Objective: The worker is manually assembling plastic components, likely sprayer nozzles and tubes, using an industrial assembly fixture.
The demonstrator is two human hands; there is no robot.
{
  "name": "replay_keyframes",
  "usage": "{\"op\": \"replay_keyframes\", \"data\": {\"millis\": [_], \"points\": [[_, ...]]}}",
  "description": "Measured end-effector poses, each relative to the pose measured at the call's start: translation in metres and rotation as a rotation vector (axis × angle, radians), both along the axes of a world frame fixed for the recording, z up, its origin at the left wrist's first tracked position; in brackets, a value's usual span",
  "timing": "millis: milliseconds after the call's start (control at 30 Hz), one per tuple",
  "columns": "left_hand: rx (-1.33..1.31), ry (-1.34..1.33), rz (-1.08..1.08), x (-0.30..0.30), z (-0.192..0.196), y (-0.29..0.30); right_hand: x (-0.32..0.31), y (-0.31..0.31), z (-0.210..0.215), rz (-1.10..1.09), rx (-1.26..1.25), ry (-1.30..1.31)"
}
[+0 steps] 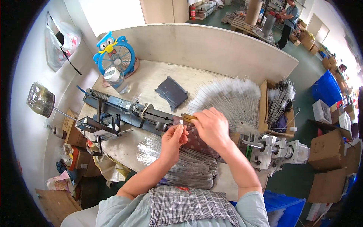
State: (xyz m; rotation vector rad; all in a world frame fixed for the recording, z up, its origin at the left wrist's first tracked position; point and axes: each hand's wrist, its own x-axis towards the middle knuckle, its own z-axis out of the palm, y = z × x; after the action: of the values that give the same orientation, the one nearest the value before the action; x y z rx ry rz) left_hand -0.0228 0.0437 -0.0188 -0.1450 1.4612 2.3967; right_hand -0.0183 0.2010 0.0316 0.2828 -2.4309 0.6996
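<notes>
My left hand [173, 137] pinches a thin wire [182, 125] at the black machine's [128, 111] clamp end; my right hand [212, 126] closes over it there. Beyond the machine, a fan of finished brushes [230, 98]; nearer me, plenty of bare wires [189, 168] left.

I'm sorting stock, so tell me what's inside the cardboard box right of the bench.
The cardboard box holds a bundle of wire-stemmed brushes with white bristle tips and something dark blue beneath them. Its bottom is covered, so nothing more shows.
</notes>
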Motion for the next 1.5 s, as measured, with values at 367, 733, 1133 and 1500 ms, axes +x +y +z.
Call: {"op": "replay_keyframes", "data": {"millis": [367, 733, 1133, 1500], "points": [[0.002, 0.029, -0.114, 0.001, -0.003, -0.005, -0.005, -0.012, 0.008, 0.064, -0.209, -0.516], [0.358, -0.171, 0.045, -0.001, 0.005, -0.002, 0.003, -0.053, -0.003, -0.112, 0.071, -0.092], [0.321, -0.115, 0.095, 0.001, 0.004, 0.005, 0.011, -0.029, -0.005, -0.049, 0.072, 0.041], [0.333, -0.107, 0.102, 0.001, 0.002, 0.006, 0.010, -0.027, -0.006, 0.027, 0.047, 0.005]]}}
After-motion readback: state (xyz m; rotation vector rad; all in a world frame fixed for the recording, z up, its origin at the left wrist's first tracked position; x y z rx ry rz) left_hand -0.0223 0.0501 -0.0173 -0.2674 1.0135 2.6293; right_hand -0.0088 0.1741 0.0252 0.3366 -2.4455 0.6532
